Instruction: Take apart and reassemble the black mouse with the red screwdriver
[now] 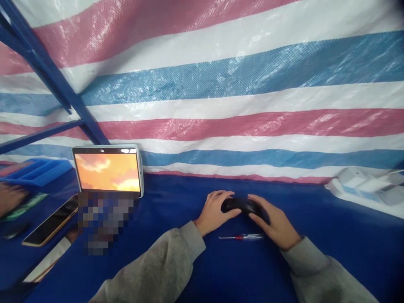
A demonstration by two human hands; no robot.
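A small black rounded object (pixel 240 205), shaped like a computer mouse, lies on the blue table cover (pixel 202 273). My left hand (pixel 215 211) grips its left side with the fingers curled over it. My right hand (pixel 274 221) covers its right side, fingers wrapped over the top. Both arms wear grey sleeves. A thin screwdriver (pixel 241 237) with a red and clear handle lies flat on the cover just in front of the hands, touched by neither.
A tablet (pixel 108 171) with an orange screen stands at the left. A phone (pixel 50 226) lies in front of it. A blue tray (pixel 38 171) and another person's hand (pixel 11 198) are at far left. White boxes (pixel 366 185) sit at right. A striped tarp (pixel 221 84) hangs behind.
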